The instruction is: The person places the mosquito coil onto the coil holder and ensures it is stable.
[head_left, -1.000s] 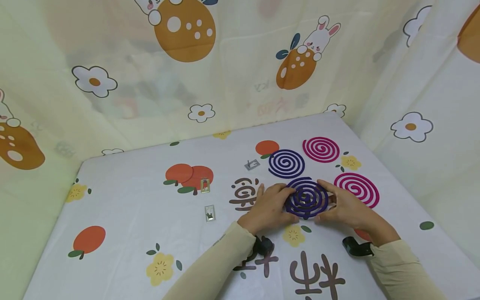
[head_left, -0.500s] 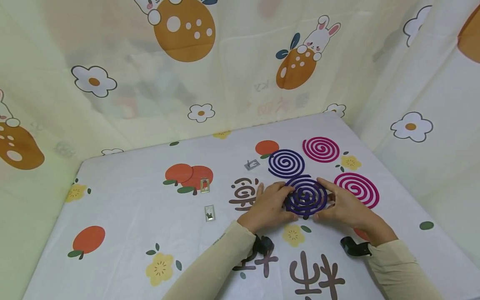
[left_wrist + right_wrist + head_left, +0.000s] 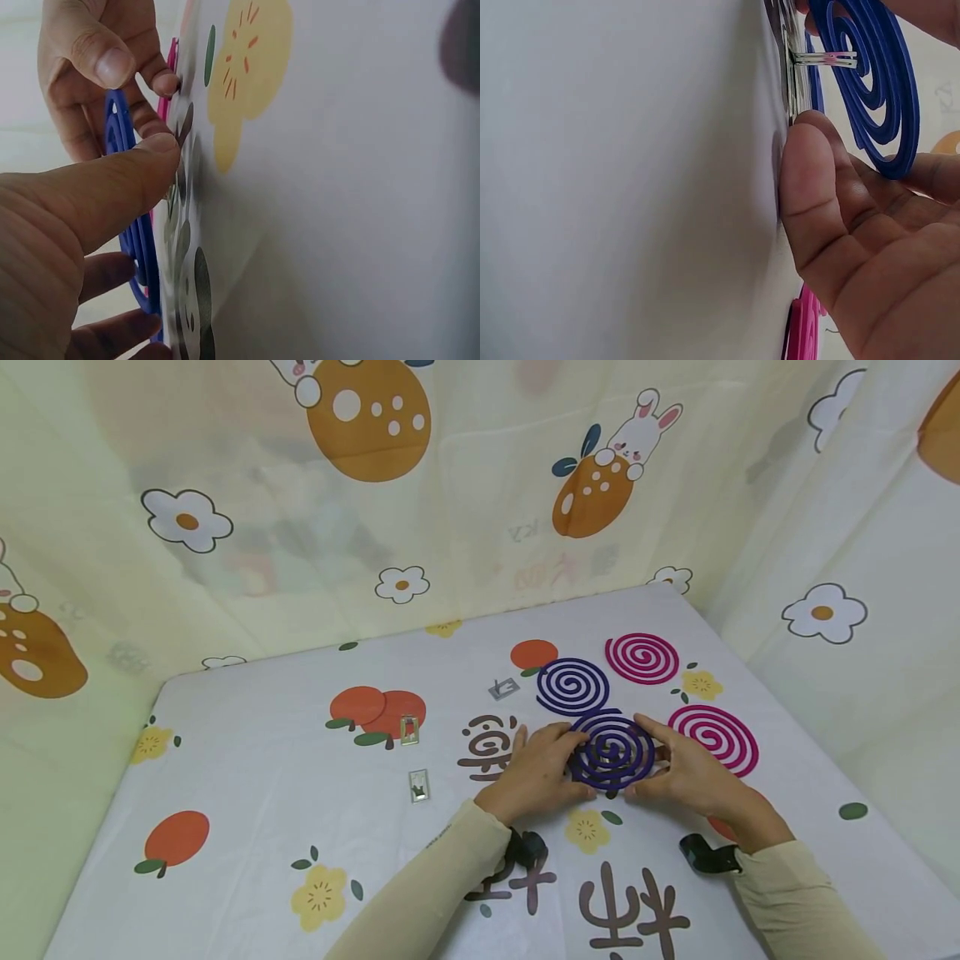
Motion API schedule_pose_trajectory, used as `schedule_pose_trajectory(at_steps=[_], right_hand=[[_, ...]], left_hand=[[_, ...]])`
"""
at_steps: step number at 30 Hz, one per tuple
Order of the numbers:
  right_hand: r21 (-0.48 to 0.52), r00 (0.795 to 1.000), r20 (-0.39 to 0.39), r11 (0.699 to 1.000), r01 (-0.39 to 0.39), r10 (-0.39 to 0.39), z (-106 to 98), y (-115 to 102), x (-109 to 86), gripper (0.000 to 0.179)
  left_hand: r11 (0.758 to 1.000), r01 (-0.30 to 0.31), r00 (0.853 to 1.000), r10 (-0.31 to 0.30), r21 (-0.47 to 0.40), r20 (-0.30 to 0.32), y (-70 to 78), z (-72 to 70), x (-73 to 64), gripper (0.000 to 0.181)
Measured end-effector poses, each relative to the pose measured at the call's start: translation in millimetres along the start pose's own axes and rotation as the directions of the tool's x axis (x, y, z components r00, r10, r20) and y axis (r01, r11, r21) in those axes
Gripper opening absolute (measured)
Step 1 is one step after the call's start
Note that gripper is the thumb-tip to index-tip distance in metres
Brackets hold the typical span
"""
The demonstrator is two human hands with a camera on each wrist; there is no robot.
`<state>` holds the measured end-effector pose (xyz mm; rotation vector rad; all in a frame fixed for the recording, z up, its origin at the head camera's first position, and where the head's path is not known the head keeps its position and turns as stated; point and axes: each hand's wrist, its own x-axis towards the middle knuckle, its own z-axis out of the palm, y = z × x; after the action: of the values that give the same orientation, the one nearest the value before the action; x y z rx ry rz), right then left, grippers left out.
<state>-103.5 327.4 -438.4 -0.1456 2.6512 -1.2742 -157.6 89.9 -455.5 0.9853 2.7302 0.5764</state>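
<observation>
Both hands hold a dark blue mosquito coil (image 3: 612, 752), flat just above the table. My left hand (image 3: 536, 777) grips its left edge; in the left wrist view the thumb lies in front and fingertips reach the coil's (image 3: 144, 255) far side. At the right edge, my right hand (image 3: 697, 781) holds the coil with a finger, while its thumb (image 3: 810, 169) sits low beside a metal stand. The stand's upright prong (image 3: 825, 58) points at the middle of the coil in the right wrist view. From above, the coil mostly hides this stand.
A second blue coil (image 3: 573, 687) lies just behind the held one. Pink coils lie to the right, one far (image 3: 642, 658) and one nearer (image 3: 712, 740). Small metal stands lie leftward: one (image 3: 504, 689), another (image 3: 409, 730) and a third (image 3: 419, 786). A patterned curtain (image 3: 480, 510) rises behind the table.
The held coil has shifted slightly away from the person, its far edge now closer to the second blue coil. Both hands have barely moved and keep their hold.
</observation>
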Motion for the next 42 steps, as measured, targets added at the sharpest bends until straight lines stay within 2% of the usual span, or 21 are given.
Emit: schedule_pose_trajectory(at_steps=[29,42], right_hand=[[0.019,1.0,-0.018,1.0,-0.013,0.014,2.9,-3.3,-1.5,0.11],[-0.044,0.999,-0.05,0.999,-0.006,0.004,4.9,-2.4,-3.6,0.109]], left_hand=[[1.0,0.016,1.0,-0.016,-0.012,-0.004,0.1,1.1,0.0,0.076],[0.999,0.025,0.999,-0.025,-0.028,0.024,0.1,-0.2,-0.6,0.077]])
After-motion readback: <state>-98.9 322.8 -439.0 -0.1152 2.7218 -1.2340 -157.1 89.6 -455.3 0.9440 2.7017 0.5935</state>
